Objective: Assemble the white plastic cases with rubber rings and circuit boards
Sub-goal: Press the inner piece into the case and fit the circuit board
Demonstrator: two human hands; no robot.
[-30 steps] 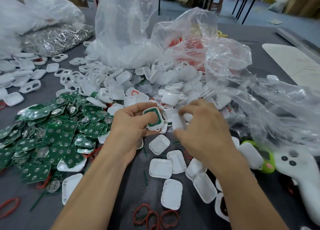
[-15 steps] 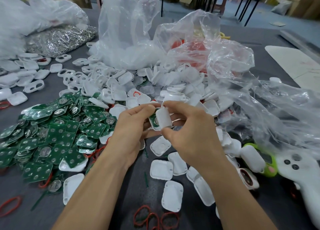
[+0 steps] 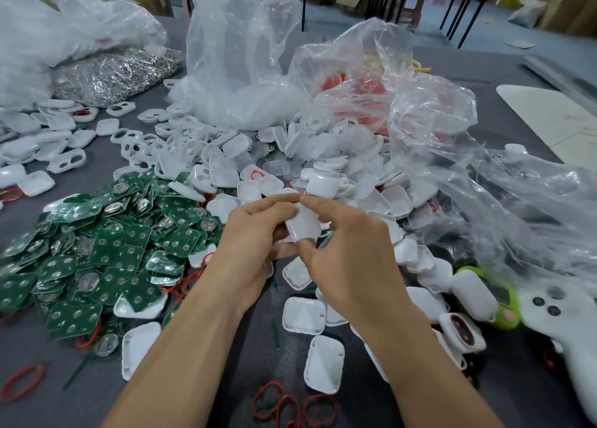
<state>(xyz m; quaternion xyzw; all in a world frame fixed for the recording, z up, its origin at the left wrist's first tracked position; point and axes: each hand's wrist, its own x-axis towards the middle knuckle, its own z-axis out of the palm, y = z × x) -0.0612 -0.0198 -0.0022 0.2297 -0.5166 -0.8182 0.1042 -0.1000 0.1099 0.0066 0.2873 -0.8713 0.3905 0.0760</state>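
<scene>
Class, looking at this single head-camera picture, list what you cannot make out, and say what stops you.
Head view: the inside of the white plastic case, hidden by its outer shell and by the left hand and right hand gripping it.
Head view: red items in the crumpled clear plastic bag, blurred by the film.
Head view: the white handheld device with dark buttons, cut off by the right edge.

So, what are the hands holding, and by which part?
One white plastic case: the right hand pinches its top and bottom ends, the left hand grips its left side.
</scene>
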